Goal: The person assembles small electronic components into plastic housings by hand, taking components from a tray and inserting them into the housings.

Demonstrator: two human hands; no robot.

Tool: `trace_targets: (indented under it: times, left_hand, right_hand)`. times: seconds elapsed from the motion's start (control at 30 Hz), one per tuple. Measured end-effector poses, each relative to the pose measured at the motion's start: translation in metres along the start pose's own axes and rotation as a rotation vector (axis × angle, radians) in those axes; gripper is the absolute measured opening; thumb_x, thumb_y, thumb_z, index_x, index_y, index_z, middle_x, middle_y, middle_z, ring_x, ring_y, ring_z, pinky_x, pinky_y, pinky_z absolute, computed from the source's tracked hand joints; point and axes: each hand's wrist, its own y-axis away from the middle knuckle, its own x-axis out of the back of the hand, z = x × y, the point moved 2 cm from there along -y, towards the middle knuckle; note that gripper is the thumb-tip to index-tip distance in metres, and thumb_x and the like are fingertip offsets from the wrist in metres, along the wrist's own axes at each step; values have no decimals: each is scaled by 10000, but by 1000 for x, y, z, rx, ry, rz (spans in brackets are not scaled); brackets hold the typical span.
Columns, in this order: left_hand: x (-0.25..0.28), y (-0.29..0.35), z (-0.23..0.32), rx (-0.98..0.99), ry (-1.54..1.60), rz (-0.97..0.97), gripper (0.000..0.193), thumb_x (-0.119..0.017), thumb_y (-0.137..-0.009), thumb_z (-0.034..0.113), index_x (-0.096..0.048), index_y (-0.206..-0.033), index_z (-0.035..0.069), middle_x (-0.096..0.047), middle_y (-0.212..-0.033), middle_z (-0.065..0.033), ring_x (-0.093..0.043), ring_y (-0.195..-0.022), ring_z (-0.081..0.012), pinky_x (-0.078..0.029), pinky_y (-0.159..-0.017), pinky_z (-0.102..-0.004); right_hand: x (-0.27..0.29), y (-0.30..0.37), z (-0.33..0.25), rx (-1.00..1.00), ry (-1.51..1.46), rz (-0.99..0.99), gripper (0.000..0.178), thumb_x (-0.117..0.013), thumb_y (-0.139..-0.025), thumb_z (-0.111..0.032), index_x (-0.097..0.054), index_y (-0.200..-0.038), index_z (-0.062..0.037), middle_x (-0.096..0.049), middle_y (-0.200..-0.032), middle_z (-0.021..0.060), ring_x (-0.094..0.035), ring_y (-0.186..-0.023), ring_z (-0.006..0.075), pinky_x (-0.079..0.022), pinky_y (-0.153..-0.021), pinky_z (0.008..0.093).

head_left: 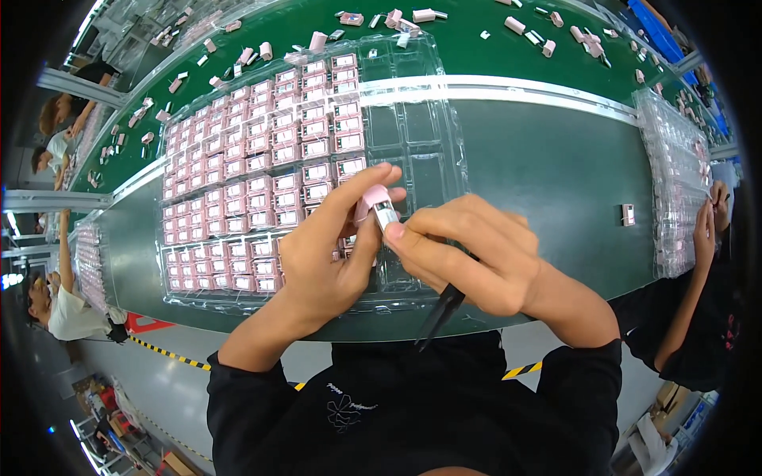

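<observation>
My left hand (pixel 321 250) is closed round a small pink plastic housing (pixel 373 197), held above the tray between thumb and fingers. At the housing's open end, my right hand (pixel 480 254) pinches a small white and silver part (pixel 386 214) with thumb and forefinger. How deep that part sits in the housing I cannot tell. A slim black tool (pixel 441 312), which looks like tweezers, is tucked in my right hand and sticks out below it. Under my hands lies a clear plastic tray (pixel 429 170), its left side filled with rows of pink housings (pixel 238 198).
One pink piece (pixel 628 215) lies alone on the green bench (pixel 548 174) at right. Beyond a metal rail (pixel 540 89), loose pink and white parts (pixel 548 44) lie scattered on a green belt. Stacked clear trays (pixel 671 182) stand at right, beside a co-worker's hands (pixel 706 218).
</observation>
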Motion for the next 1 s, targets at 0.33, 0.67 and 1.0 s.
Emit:
trace_targets:
  times: [0.33,0.67,1.0]
  left_hand:
    - [1,-1,1,156,189,-177,419,-431,-1041,63,-399,-1449,-28,-571,-1367,-235,-603,-1226,-261,-505,-976,-331]
    - [4,-3,3,253,458,-189,452,-485,-1026,60,-376,-1459,-7,-560,-1361,-192,-597,-1184,-191,-466,-969,-271]
    - [2,-3,3,330,468,-146,395,-517,-1021,46,-413,-1397,-15,-613,-1257,-148,-612,-1146,-142,-456,-749,-179]
  right_hand:
    - [-2,1,13,-63,-12,-32,364,-750,-658,-3,-738,-1019,-50,-664,-902,38,-548,-602,127,-429,-461,226]
    - [-5,-1,14,-292,-180,-18,272,-803,-770,-35,-757,-1031,-98,-708,-973,42,-521,-549,68,-412,-460,223]
    - [-6,4,27,-359,-416,-60,296,-758,-770,31,-679,-1046,-41,-685,-888,93,-698,-774,249,-563,-657,322]
